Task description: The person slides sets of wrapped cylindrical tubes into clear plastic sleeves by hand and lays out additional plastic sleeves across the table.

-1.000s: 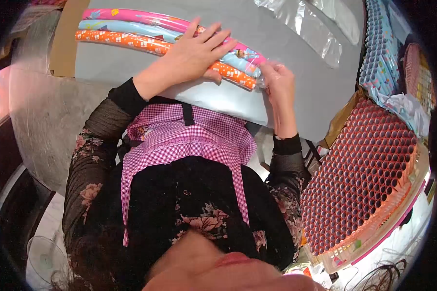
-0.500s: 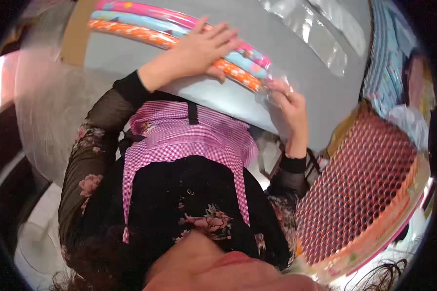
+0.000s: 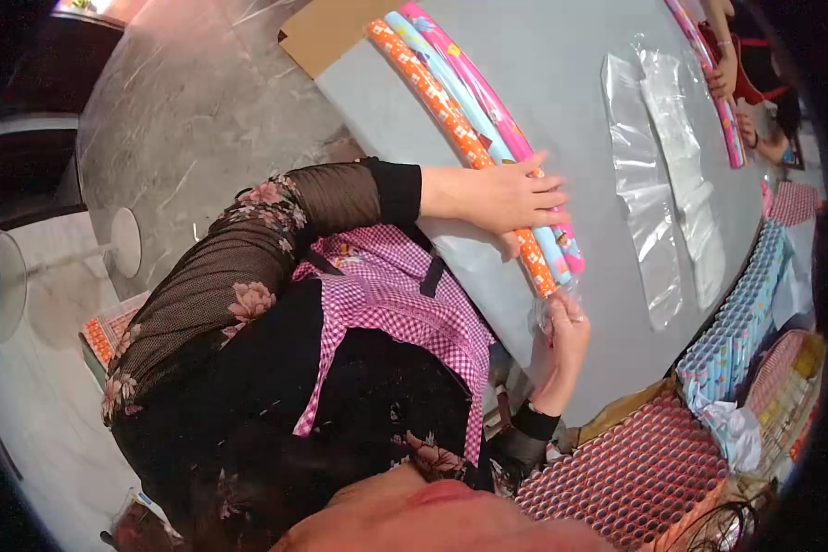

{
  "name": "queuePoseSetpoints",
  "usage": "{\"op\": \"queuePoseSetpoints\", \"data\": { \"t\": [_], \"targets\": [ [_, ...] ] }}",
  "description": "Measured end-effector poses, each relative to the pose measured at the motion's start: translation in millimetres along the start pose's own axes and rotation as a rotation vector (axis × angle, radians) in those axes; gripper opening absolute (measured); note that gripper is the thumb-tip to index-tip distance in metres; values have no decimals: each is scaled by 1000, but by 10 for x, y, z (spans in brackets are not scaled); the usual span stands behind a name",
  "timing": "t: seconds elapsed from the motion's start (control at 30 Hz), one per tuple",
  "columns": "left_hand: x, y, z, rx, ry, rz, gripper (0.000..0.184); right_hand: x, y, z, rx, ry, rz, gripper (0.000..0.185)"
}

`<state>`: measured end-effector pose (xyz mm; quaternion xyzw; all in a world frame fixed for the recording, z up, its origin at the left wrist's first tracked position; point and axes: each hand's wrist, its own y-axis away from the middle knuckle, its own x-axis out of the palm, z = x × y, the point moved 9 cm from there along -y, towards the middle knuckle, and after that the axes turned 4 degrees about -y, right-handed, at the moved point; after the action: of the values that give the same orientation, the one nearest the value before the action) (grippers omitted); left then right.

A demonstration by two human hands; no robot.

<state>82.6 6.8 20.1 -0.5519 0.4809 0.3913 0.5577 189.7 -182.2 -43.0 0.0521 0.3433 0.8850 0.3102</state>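
Left hand [image 3: 509, 198] is spread flat across three rolls [image 3: 472, 112] running 11-to-5 o'clock. Right hand [image 3: 567, 339]'s nearer their 5-o'clock end, pinching clear wrap [image 3: 544, 313].

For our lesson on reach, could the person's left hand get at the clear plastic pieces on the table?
Probably yes: the left hand rests on the wrapped rolls, fingers towards the plastic pieces, with only bare tabletop beyond the rolls.

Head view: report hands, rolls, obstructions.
Left hand across three slim printed rolls, orange, pale blue and pink. Right hand at their near ends. Clear plastic bags lie apart, not blocking.
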Motion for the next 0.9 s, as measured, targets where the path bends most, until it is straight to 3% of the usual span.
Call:
{"op": "queuePoseSetpoints", "data": {
  "t": [0.07,0.13,0.3,0.5,0.6,0.67,0.7,0.9],
  "targets": [
    [-26,8,-9,-9,2,-13,94,84,40,22,-15,-109,43,20],
    [-15,8,-14,-8,-8,-13,94,94,56,183,-216,205,-18,16],
    [-31,10,12,-8,-8,16,96,76,104,125,-203,4,-66,9],
    [-62,1,-9,27,34,34,97,-123,65,41,-426,79,-162,6],
    [-5,21,0,34,-37,38,97,-82,96,64,-575,-129,-132,5],
    [-62,35,-4,27,-61,-65,95,1,92,0,-439,-318,-10,5],
    [-67,19,8,21,-56,-40,95,-19,53,-56,-320,-342,-100,5],
    [-102,-23,-8,-6,-120,82,101,97,125,-27,-232,-420,-5,9]
  ]
}}
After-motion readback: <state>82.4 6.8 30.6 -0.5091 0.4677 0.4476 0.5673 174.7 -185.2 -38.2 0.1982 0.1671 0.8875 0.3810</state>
